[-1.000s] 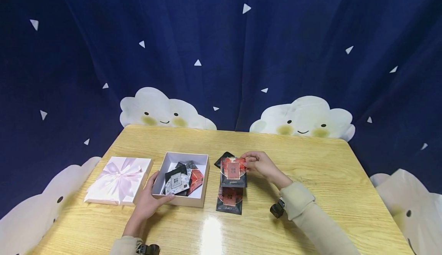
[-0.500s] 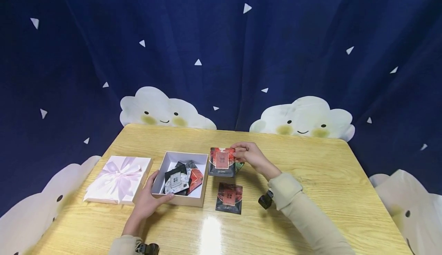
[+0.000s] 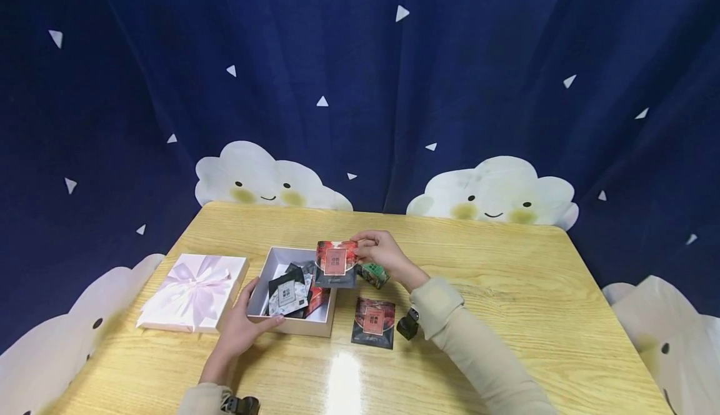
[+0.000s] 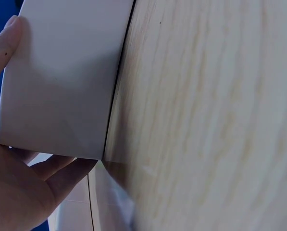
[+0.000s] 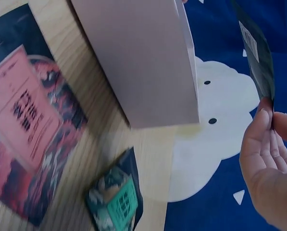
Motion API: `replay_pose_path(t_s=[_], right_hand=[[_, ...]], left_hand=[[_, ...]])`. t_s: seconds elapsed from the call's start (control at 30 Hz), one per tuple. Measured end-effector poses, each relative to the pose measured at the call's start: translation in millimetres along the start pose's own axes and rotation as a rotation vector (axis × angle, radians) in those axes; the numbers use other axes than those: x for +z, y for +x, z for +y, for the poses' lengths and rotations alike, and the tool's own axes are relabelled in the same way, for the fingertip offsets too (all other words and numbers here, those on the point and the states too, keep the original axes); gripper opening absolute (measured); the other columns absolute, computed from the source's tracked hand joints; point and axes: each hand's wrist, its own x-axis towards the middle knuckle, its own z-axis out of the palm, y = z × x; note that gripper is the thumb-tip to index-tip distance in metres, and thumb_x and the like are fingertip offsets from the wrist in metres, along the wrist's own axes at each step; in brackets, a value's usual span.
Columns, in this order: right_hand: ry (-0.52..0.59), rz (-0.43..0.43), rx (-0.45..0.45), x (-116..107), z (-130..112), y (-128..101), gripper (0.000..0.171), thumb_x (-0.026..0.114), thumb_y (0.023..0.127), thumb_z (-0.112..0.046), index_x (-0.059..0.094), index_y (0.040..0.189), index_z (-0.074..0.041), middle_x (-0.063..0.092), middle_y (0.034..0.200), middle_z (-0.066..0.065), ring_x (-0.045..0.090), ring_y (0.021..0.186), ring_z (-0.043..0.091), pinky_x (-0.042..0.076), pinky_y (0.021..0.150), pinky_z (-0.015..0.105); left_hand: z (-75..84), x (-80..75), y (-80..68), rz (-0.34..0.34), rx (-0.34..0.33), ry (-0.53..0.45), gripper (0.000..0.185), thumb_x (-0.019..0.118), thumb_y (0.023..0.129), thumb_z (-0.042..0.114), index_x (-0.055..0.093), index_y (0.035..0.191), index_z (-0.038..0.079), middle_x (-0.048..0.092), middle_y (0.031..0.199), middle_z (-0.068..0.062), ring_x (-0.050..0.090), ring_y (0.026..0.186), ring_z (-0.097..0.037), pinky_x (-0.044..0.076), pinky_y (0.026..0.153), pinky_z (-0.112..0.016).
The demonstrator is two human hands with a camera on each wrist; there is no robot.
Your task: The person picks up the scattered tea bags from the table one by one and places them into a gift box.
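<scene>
Left hand: fingers curled on the near-left corner of the open box, steadying it on the desk.
Right hand: pinches the red packet upright over the box's right wall (nearer hand).
Views: right wrist alone shows the packet edge-on; green packet lies beside.

Light wood table, glossy top. On it L to R: pink lid w/ ribbon bow, open white box just beside it, red/black packet lying flat near the front, small green packet behind that, near the box.
</scene>
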Motion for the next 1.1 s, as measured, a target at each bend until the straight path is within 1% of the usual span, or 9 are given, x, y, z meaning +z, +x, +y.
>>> replay_pose_path(t_s=[0.03, 0.1, 0.2, 0.33, 0.53, 0.67, 0.83, 0.97, 1.1], right_hand=[[-0.003, -0.001, -0.002, 3, 0, 1, 0.028, 0.055, 0.084, 0.009, 0.055, 0.112, 0.012, 0.064, 0.078, 0.005, 0.059, 0.061, 0.009, 0.054, 0.062, 0.027], [-0.01, -0.006, -0.009, 9, -1, 4, 0.027, 0.055, 0.084, 0.009, 0.055, 0.111, 0.012, 0.064, 0.078, 0.005, 0.059, 0.061, 0.009, 0.054, 0.062, 0.028], [-0.011, -0.017, -0.019, 18, -2, 6, 0.027, 0.055, 0.084, 0.009, 0.055, 0.111, 0.012, 0.064, 0.076, 0.004, 0.059, 0.06, 0.009, 0.055, 0.064, 0.032], [-0.018, -0.044, -0.024, 29, -4, 7, 0.027, 0.054, 0.085, 0.007, 0.055, 0.112, 0.011, 0.063, 0.075, 0.004, 0.059, 0.06, 0.009, 0.054, 0.071, 0.041], [-0.011, -0.069, 0.009, 44, -2, 11, 0.027, 0.054, 0.086, 0.007, 0.055, 0.112, 0.01, 0.062, 0.076, 0.005, 0.059, 0.062, 0.01, 0.054, 0.07, 0.04], [-0.003, -0.084, 0.012, 55, 2, 13, 0.027, 0.054, 0.085, 0.008, 0.055, 0.113, 0.011, 0.056, 0.069, 0.001, 0.057, 0.061, 0.01, 0.053, 0.069, 0.043], [0.003, -0.09, 0.006, 68, 9, 14, 0.025, 0.054, 0.085, 0.008, 0.056, 0.11, 0.011, 0.054, 0.066, 0.002, 0.056, 0.06, 0.01, 0.054, 0.066, 0.038], [-0.005, -0.098, -0.004, 75, 12, 12, 0.028, 0.053, 0.085, 0.01, 0.054, 0.114, 0.011, 0.063, 0.081, 0.012, 0.059, 0.064, 0.013, 0.055, 0.066, 0.036], [0.004, -0.126, 0.027, 78, 15, 10, 0.039, 0.051, 0.085, 0.013, 0.047, 0.124, 0.012, 0.059, 0.105, 0.025, 0.063, 0.083, 0.03, 0.054, 0.07, 0.037]], left_hand=[[0.0, 0.0, 0.1, 0.0, -0.001, -0.001, 0.096, 0.081, 0.068, 0.02, 0.021, 0.141, 0.004, 0.03, 0.139, -0.029, 0.03, 0.125, -0.044, 0.024, 0.102, -0.055], [-0.1, -0.2, 0.2, -0.001, -0.005, -0.005, 0.096, 0.081, 0.068, 0.02, 0.021, 0.141, 0.004, 0.03, 0.139, -0.029, 0.031, 0.125, -0.044, 0.025, 0.102, -0.055], [0.0, -0.3, 0.1, -0.002, -0.005, -0.008, 0.096, 0.081, 0.068, 0.02, 0.021, 0.142, 0.005, 0.031, 0.139, -0.028, 0.032, 0.124, -0.042, 0.026, 0.102, -0.053], [0.5, -1.0, -0.4, -0.001, -0.001, -0.013, 0.096, 0.081, 0.068, 0.019, 0.02, 0.142, 0.004, 0.031, 0.139, -0.028, 0.033, 0.123, -0.042, 0.027, 0.101, -0.053], [0.2, -0.2, 0.4, -0.003, -0.001, -0.021, 0.095, 0.08, 0.068, 0.019, 0.021, 0.141, 0.005, 0.031, 0.139, -0.029, 0.033, 0.123, -0.043, 0.025, 0.102, -0.054], [-1.7, 0.4, 0.8, -0.002, 0.009, -0.018, 0.095, 0.08, 0.068, 0.019, 0.021, 0.141, 0.004, 0.03, 0.139, -0.029, 0.033, 0.123, -0.044, 0.024, 0.102, -0.054], [-4.2, 0.9, 1.4, 0.003, 0.01, -0.009, 0.094, 0.08, 0.068, 0.02, 0.022, 0.141, 0.005, 0.03, 0.139, -0.028, 0.033, 0.123, -0.042, 0.025, 0.102, -0.054], [-4.5, 0.7, 1.5, 0.002, 0.01, 0.003, 0.095, 0.08, 0.068, 0.022, 0.021, 0.141, 0.004, 0.03, 0.139, -0.029, 0.032, 0.123, -0.043, 0.025, 0.101, -0.055], [-4.2, 0.6, 1.6, -0.002, 0.011, 0.011, 0.095, 0.08, 0.069, 0.022, 0.021, 0.141, 0.003, 0.028, 0.14, -0.03, 0.029, 0.125, -0.044, 0.024, 0.102, -0.055]])
